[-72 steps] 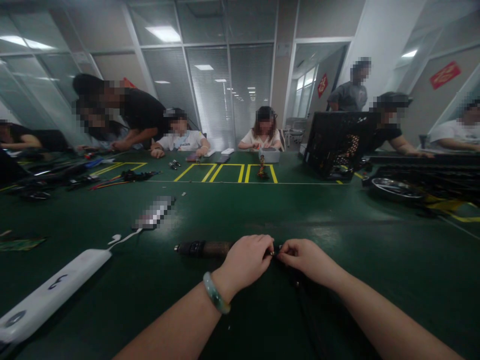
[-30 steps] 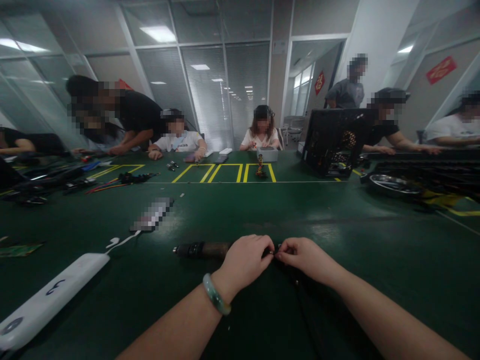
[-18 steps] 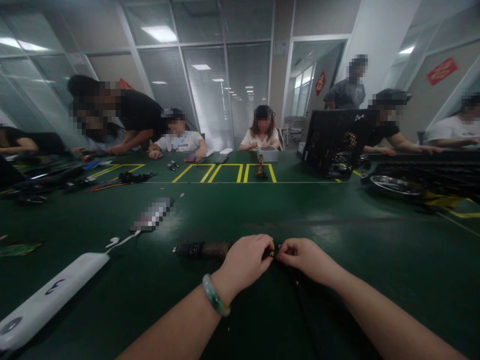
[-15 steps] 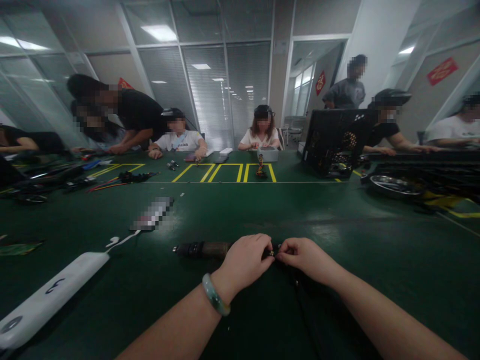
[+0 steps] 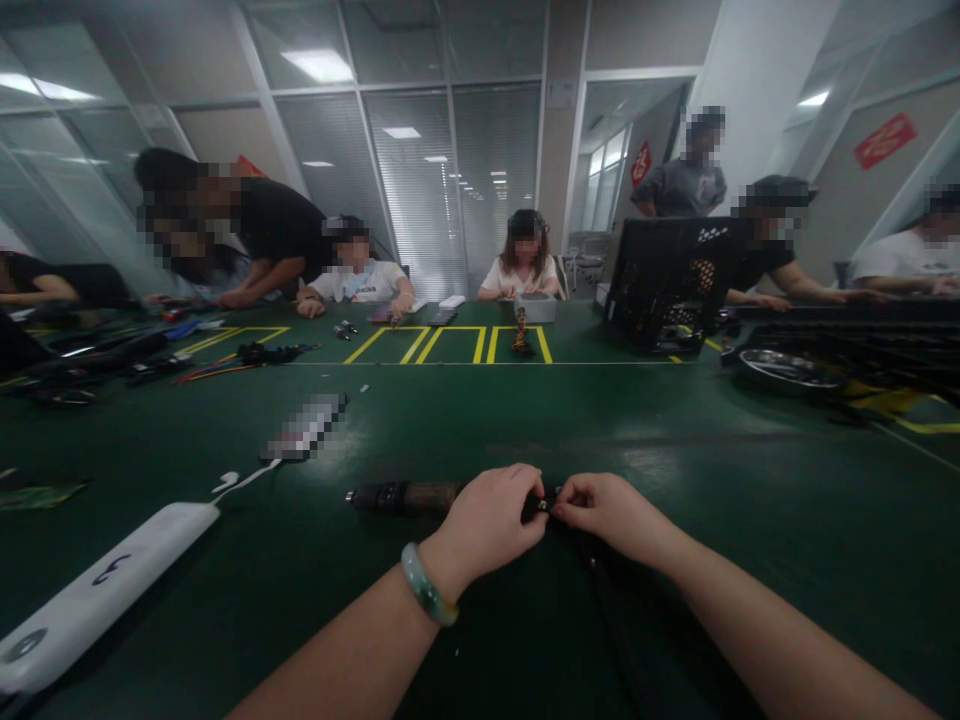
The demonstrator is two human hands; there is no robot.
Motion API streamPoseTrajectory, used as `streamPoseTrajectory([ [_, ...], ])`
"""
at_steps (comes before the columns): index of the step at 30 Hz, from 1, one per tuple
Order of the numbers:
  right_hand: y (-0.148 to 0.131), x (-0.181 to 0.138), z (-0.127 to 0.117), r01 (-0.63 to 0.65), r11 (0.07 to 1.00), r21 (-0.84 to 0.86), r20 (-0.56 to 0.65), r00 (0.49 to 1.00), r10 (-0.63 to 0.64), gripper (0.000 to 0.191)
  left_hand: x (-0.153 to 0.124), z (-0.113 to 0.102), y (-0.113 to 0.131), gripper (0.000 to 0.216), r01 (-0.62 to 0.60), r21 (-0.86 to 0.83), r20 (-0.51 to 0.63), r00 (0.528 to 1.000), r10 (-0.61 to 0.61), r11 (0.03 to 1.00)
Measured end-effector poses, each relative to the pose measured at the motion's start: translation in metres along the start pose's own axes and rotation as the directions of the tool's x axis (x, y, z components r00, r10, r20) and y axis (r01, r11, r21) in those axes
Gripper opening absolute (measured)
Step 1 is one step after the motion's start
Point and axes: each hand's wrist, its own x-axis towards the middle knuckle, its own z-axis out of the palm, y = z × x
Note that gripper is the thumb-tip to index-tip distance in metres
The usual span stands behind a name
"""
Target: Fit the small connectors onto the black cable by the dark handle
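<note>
**Both hands pinched on one tiny bit, and hardly anything's moved**

Big glass-walled workroom, with a long green workbench (image 5: pixel 750 470) filling most of the view. Across it sit a few co-workers, including a person in a white top (image 5: pixel 521 278), next to yellow tape boxes (image 5: pixel 450 345) on the bench. Off to the right there's a black mesh crate (image 5: pixel 675 285).

Up close, the last couple of seconds barely changed anything: the pinch sits in the same spot, and the view has only shifted a touch. The left hand (image 5: pixel 487 525), with a pale green bangle (image 5: pixel 424 588) on the wrist, and the right hand (image 5: pixel 615 518) are both curled nearly shut, fingertips meeting on a small dark piece (image 5: pixel 541 507). Too small to tell what it is. A black-and-brown cylinder (image 5: pixel 401 497) lies with its end running in under the left hand, though I can't tell if that hand grips it. A thin black cord (image 5: pixel 600 590) seems to trail toward me from the pinch.

Plenty of bare bench on both sides. The long white bar (image 5: pixel 97 600) sits well off to the left.
</note>
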Motion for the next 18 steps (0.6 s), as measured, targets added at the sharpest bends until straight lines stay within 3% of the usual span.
streamPoseTrajectory([
  [6,0.0027,0.0008,0.0009,0.01,1.0,0.003,-0.008,1.0,-0.01,0.02,0.0014,0.001,-0.0015,0.007,-0.028,-0.014,-0.006,1.0,0.028,1.0],
  [18,0.0038,0.0031,0.0044,0.005,1.0,0.015,-0.031,0.999,-0.005,0.022,0.0029,0.0029,-0.0029,0.012,-0.065,-0.011,-0.004,0.998,0.065,0.998],
])
